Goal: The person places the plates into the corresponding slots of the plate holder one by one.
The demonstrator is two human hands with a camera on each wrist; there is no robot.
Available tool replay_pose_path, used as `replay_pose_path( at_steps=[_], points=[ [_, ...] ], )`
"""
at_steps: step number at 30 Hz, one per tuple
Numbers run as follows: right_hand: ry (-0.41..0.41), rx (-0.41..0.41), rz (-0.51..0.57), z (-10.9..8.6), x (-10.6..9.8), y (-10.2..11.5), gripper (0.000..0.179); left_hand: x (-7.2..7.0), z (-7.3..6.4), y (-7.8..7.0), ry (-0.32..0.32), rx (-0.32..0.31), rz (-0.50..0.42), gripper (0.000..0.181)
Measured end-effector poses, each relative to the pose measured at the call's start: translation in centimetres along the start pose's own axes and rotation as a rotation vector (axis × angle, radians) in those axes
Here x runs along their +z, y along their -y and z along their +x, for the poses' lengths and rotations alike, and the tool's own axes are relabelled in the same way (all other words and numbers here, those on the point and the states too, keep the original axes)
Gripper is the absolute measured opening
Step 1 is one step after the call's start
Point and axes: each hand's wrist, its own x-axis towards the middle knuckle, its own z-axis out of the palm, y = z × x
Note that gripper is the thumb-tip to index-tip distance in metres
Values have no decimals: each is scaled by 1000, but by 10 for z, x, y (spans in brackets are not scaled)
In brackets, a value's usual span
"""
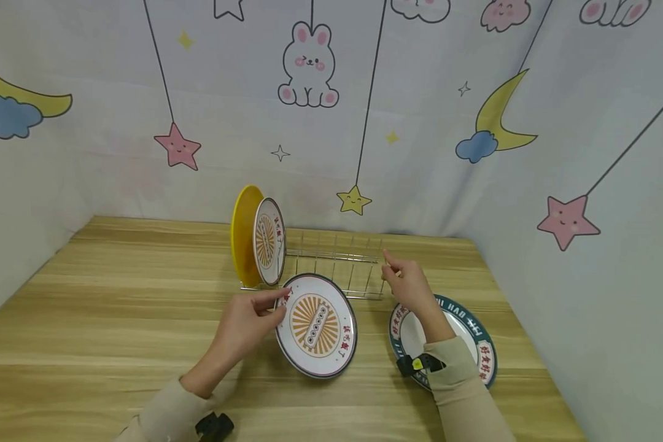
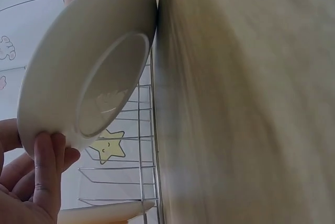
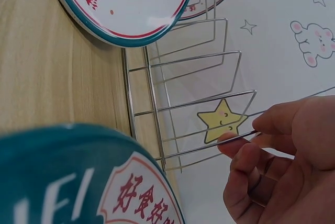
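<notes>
My left hand (image 1: 250, 325) pinches the left rim of a white plate (image 1: 317, 325) with an orange sunburst and red characters. The plate is tilted up in front of the wire dish rack (image 1: 337, 279), and its pale underside (image 2: 112, 77) fills much of the left wrist view. With thumb and fingertips, my right hand (image 1: 411, 285) pinches the end wire of the rack at its right side. In the rack's left end stand a yellow plate (image 1: 244, 239) and a smaller white sunburst plate (image 1: 269, 242), both upright on edge.
A plate with a wide teal rim (image 1: 488, 350) lies flat on the wooden table (image 1: 116, 344) at the right, partly hidden under my right forearm. Behind the table hangs a white curtain (image 1: 243, 135) printed with stars, moons and rabbits.
</notes>
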Motion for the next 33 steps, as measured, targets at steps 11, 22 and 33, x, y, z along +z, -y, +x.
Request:
replay_pose_path(
  at_steps=[11, 22, 33],
  points=[
    [2, -25, -1, 2, 0, -1, 45, -14, 1, -4, -26, 40, -5, 27],
    [10, -37, 5, 1, 0, -2, 45, -38, 3, -13, -135, 63, -7, 27],
    [6, -35, 41, -1, -1, 1, 44, -57, 8, -24, -274, 80, -39, 27]
  ],
)
